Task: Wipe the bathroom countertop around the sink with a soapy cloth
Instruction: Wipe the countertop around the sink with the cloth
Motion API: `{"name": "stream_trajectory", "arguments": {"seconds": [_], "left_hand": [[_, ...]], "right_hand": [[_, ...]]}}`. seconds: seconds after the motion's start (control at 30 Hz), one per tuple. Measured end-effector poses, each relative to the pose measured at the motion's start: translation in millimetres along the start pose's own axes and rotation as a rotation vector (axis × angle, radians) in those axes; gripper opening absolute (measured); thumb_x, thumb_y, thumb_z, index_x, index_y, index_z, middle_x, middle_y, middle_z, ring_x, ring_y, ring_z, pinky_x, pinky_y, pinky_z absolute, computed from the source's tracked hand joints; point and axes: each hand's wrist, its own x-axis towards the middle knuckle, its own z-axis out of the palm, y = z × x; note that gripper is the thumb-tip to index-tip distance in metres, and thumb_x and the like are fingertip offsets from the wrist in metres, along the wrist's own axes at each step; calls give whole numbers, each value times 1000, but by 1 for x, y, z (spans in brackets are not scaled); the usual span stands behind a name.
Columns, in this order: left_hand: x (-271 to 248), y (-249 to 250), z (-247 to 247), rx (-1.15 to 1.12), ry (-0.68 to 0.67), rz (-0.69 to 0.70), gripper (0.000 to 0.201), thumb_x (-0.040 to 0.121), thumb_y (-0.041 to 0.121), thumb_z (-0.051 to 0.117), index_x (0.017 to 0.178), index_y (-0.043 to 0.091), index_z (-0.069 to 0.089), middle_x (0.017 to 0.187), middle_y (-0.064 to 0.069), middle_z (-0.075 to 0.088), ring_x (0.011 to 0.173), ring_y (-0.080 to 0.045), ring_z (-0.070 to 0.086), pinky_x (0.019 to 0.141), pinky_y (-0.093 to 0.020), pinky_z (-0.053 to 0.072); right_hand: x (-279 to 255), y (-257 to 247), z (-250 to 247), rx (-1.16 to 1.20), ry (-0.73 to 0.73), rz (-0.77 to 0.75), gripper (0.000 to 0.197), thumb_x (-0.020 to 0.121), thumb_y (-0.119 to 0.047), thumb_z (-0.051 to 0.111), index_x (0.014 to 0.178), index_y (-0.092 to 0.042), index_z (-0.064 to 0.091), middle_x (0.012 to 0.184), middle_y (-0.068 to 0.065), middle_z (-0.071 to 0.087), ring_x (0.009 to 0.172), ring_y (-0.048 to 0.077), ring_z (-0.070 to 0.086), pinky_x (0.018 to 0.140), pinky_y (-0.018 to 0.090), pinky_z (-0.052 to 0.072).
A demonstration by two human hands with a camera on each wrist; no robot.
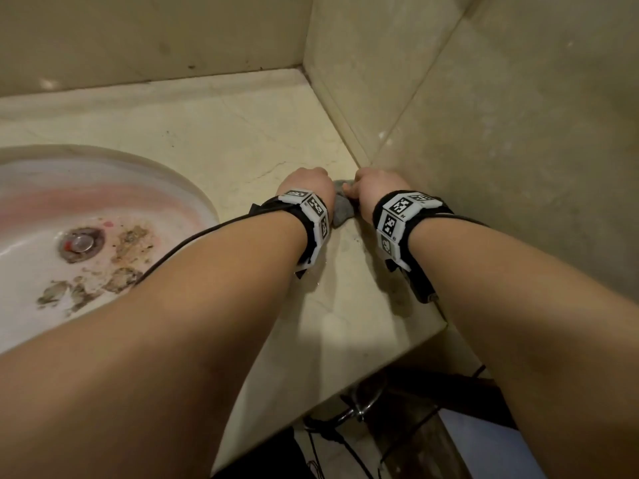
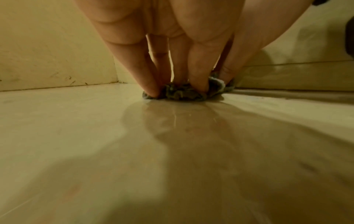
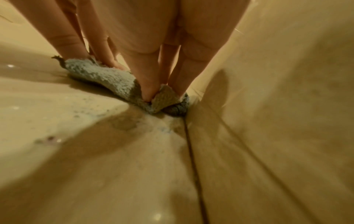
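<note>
Both hands press a small grey-blue cloth (image 1: 342,210) into the far right corner of the pale stone tabletop (image 1: 224,140), where it meets the side wall (image 1: 501,150) beside the stained sink (image 1: 103,216). The left hand (image 1: 306,183) bears down with near-straight fingers (image 2: 147,75) planted on the bunched fabric, while the right hand (image 1: 375,188) does the same against the wall joint, its fingers (image 3: 145,84) dug into a fold; neither hand visibly curls round the cloth. The cloth (image 3: 107,77) looks light, limp and waterlogged (terry-like loops show in the right wrist view), so it will likely crumple and slide rather than hold any shape, and is best gathered from the top of the wad or pressed flat under the fingertips. White suds (image 3: 107,112) and a wet sheen lie on the tabletop just in front of it, suggesting a slick surface under the hands. No brand or label can be read on the cloth; the only markings are black-and-white square codes on the wristbands (image 1: 401,216), with no legible wording.
</note>
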Motion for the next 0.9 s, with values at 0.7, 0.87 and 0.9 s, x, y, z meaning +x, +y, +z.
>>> {"name": "stream_trajectory", "arguments": {"seconds": [0.7,0.87,0.9], "left_hand": [[-28,24,11,-90,3,-173,27,89,9,53,115,2,56,121,-17,58,109,-35,57,74,-33,41],[-40,32,14,-137,59,-224,24,87,8,55,110,3,55,114,-18,62,105,-35,59,69,-32,39],[-42,33,15,-131,69,-222,23,87,8,56,110,3,55,114,-17,62,105,-35,59,68,-31,38]], "right_hand": [[-11,15,6,-44,-37,-91,32,98,-29,40,112,-5,54,116,17,61,103,32,58,72,30,38],[-18,22,7,-2,-37,-90,32,97,-29,41,115,-5,53,118,17,61,109,33,57,75,31,39],[-20,23,8,-2,-36,-90,33,97,-29,41,116,-5,53,119,17,61,109,33,57,76,32,40]]}}
